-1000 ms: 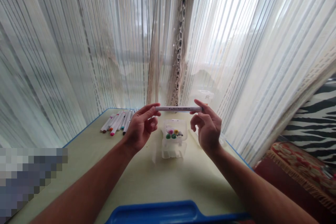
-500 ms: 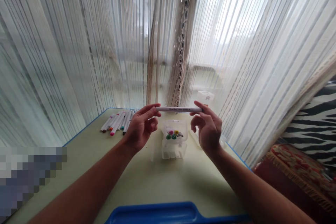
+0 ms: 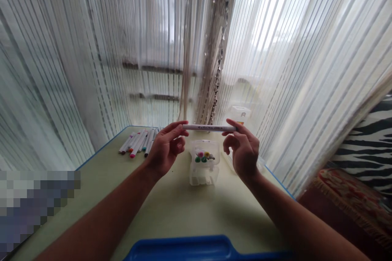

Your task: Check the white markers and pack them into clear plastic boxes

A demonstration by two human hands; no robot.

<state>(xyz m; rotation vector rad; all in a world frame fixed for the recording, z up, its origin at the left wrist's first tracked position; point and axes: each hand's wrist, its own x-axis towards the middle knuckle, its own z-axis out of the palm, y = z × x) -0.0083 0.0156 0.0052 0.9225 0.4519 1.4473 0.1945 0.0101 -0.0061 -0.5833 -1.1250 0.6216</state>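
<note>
A white marker [image 3: 208, 128] with dark print along its barrel is held level above the table. My left hand [image 3: 165, 147] pinches its left end between thumb and fingers. At the opposite end, my right hand [image 3: 244, 149] grips it the same way. Below the marker stands a clear plastic case [image 3: 204, 175], with several marker ends in green, pink, yellow and grey showing in it. Left of my left hand lies a loose pile of white markers [image 3: 139, 140] with coloured ends, partly hidden by that hand.
The pale green table [image 3: 183, 216] has a blue rim and a blue tray-like front edge [image 3: 183, 248]. A clear container [image 3: 228, 161] lies partly behind my right hand, and a whitish box [image 3: 240, 113] stands farther back. Striped sheer curtains [image 3: 153, 49] hang behind the table.
Both hands keep the marker in almost the same place. The view has shifted very slightly, and the curtains have swayed a little.
</note>
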